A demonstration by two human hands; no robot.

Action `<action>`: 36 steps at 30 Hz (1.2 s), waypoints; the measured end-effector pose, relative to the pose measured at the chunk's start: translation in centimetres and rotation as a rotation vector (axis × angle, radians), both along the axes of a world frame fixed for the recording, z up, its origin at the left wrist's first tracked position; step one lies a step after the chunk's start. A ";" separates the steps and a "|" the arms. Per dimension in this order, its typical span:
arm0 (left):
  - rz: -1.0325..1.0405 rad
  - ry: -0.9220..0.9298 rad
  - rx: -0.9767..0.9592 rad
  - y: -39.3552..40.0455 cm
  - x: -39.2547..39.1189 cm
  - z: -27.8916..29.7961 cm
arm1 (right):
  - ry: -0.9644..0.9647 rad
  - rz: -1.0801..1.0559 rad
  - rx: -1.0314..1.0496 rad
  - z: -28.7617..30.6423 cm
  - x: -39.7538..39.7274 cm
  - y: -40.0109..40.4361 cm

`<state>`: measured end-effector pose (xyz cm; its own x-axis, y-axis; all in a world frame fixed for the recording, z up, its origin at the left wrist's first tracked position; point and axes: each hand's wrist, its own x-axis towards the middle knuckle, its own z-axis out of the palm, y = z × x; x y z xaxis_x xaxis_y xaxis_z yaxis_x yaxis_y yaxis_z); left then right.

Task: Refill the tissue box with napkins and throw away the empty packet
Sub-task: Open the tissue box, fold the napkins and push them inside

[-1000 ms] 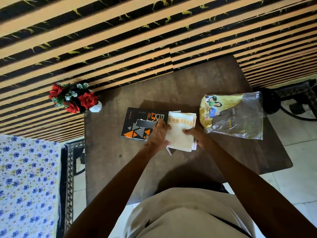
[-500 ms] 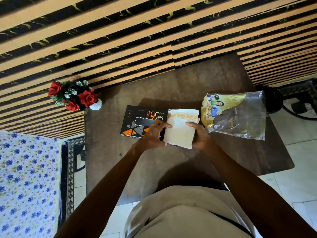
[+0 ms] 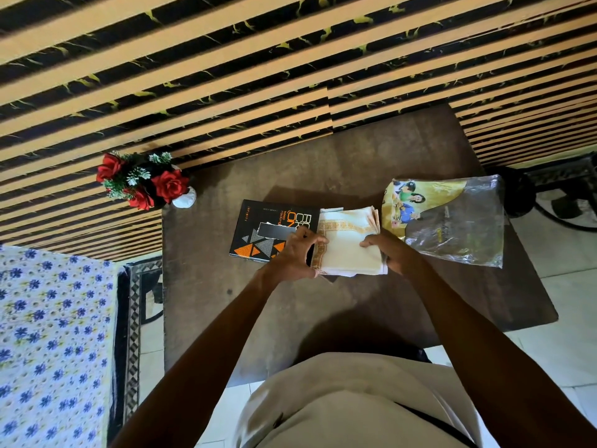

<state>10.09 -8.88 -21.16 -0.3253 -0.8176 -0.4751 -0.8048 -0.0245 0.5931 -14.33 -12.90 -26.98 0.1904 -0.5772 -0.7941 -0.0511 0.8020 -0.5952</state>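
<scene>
A stack of white napkins with an orange patterned border lies in the middle of the brown table. My left hand grips its left edge and my right hand grips its right edge. Left of the stack lies the flat black tissue box with orange triangles and a slot on top; my left hand covers its right end. To the right lies the clear and yellow plastic packet, flat and apart from my hands.
A white vase of red roses stands at the table's far left corner. A striped wall runs behind the table. A blue-flowered cloth is at the left. A dark stand sits on the tiled floor at the right.
The napkin stack was tilted up off the table half a second ago and now lies flatter, shifted slightly right; both hands have kept hold of its edges.
</scene>
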 end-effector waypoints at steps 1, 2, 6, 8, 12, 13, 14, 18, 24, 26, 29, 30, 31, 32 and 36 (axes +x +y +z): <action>0.003 0.005 0.010 0.0 0.0 0.1 | -0.035 -0.015 -0.004 0.2 -0.1 0.1; 0.008 0.013 0.014 -0.1 0.1 0.1 | -0.077 -0.033 -0.002 0.3 -0.2 0.3; 0.024 0.045 0.019 -0.1 0.1 0.4 | -0.157 -0.096 -0.014 -0.6 -0.7 1.0; 0.027 0.043 0.023 0.0 0.1 0.3 | -0.141 -0.095 -0.035 -1.2 -0.6 1.3; 0.049 0.025 -0.043 -0.1 -0.1 0.1 | -0.192 -0.128 -0.037 -0.6 0.6 1.6; 0.060 0.019 -0.072 -0.1 -0.2 0.0 | -0.196 -0.140 -0.029 -0.4 0.9 1.6; 0.065 0.009 -0.098 -0.1 -0.4 0.0 | -0.203 -0.144 -0.025 -0.5 1.1 1.5; 0.040 -0.074 -0.134 -0.1 -1.1 -0.4 | -0.185 -0.089 -0.047 -0.6 2.3 1.7; 0.034 -0.220 -0.167 -0.5 -2.0 0.2 | -0.081 -0.073 -0.054 -1.2 2.8 1.3; 0.059 -0.279 -0.190 -0.8 -2.7 0.4 | -0.101 -0.037 -0.072 -0.9 2.2 1.6; 0.093 -0.348 -0.210 -1.3 -4.0 0.8 | -0.077 0.018 -0.020 -0.2 1.3 2.0; 0.093 -0.384 -0.224 -1.4 -4.2 0.9 | -0.052 0.025 0.008 -0.3 1.1 2.1; 0.096 -0.419 -0.244 -1.5 -4.5 1.0 | -0.036 0.023 0.037 -0.4 1.0 2.2; 0.101 -0.452 -0.267 -1.5 -4.8 1.0 | -0.031 0.019 0.052 0.0 0.9 2.4; 0.058 -0.545 -0.279 -1.3 -5.3 0.4 | -0.009 0.018 0.047 -0.5 0.8 2.4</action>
